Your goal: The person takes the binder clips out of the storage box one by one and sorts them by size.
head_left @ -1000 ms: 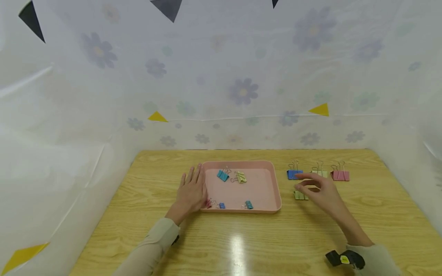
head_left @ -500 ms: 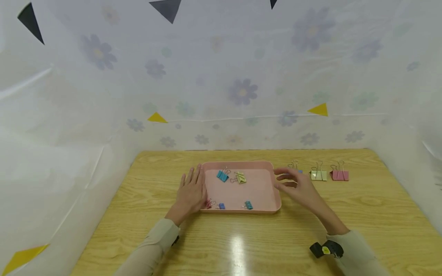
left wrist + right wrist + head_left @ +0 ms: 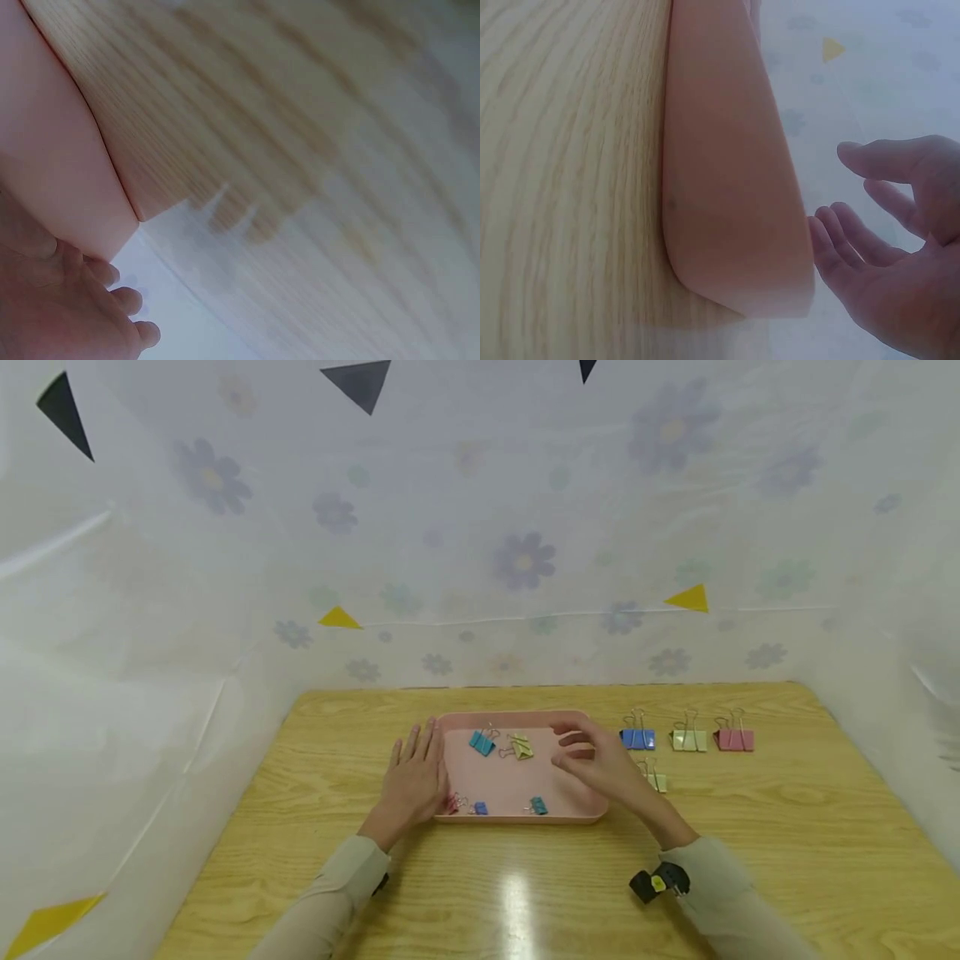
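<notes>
My left hand rests with straight fingers along the left side of the pink tray. Over the tray's right part hovers my right hand, thumb and index finger apart and nothing between them; the right wrist view shows the same gap beside the tray wall. Inside the tray, a teal binder clip and a yellow binder clip lie toward the back. Along its front edge are smaller clips: a pink one, a blue one and a teal one.
Right of the tray, a blue binder clip, a pale green binder clip and a pink binder clip stand in a row on the wooden table. A yellow-green clip sits in front, partly hidden by my right hand.
My right hand has moved left, from above the clips on the table to above the tray's right part. My left hand has stayed at the tray's side.
</notes>
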`<state>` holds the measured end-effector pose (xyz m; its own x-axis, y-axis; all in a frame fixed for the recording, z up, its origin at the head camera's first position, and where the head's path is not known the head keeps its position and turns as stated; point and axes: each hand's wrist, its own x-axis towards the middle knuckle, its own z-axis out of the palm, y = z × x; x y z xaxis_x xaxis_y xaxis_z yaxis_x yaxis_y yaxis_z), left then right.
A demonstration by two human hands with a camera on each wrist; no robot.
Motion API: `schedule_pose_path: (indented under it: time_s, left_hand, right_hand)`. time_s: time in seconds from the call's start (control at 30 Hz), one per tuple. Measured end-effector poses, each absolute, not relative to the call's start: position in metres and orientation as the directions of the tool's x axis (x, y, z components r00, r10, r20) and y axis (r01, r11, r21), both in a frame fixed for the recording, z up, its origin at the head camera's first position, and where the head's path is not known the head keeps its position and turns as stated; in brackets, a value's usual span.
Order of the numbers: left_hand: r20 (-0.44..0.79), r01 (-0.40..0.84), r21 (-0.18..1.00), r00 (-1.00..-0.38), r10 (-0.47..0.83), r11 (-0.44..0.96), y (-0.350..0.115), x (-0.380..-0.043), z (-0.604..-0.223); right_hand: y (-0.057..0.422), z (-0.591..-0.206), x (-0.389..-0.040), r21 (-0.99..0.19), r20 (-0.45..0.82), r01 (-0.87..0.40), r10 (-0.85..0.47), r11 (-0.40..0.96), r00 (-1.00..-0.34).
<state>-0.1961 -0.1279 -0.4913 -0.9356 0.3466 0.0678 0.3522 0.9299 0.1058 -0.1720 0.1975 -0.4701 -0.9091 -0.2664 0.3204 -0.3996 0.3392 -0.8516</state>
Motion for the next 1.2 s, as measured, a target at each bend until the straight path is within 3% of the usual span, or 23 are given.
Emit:
schedule_pose_path:
  time_s: [0.4,1.2]
  left_hand:
    - [0.029,0.334,0.111,-0.943,0.333,0.936,-0.128,-0.192,-0.485]
    - [0.032,0.347,0.087,-0.938,0.345,0.934,-0.126,-0.193,-0.483]
  right_hand:
    - [0.17,-0.482,-0.195,-0.856,0.28,-0.399,-0.355,0.329,-0.892]
    - [0.146,-0.496,-0.22,-0.766,0.108,-0.315,-0.37,0.561,-0.923]
